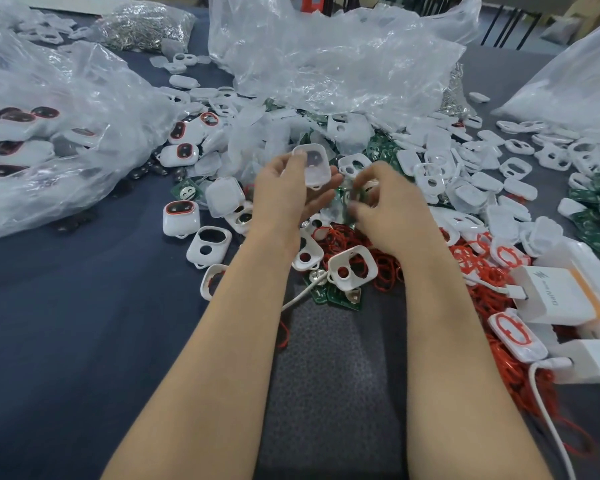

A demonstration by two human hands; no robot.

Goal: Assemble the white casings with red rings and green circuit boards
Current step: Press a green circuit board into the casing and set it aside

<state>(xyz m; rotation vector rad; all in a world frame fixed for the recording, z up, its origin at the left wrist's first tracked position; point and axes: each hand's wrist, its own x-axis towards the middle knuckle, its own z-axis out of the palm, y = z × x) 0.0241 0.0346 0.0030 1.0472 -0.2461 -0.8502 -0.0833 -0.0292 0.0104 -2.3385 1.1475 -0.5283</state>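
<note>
My left hand [288,192] grips a translucent white casing half [314,164] and holds it upright above the pile. To its right, my right hand [385,199] pinches a small blurred part [352,197] that looks green, likely a circuit board. Below both hands lies a heap of red rings [347,237]. White casing shells with holes [352,268] rest on it, with green circuit boards [343,294] beside them. More green boards [599,202] lie at the far right.
Assembled casings with red rings [180,218] lie at the left, more inside a clear plastic bag [49,140]. A big crumpled bag [326,64] rises behind the pile. White chargers with cables [558,296] sit at the right. A grey mat [326,393] lies between my forearms.
</note>
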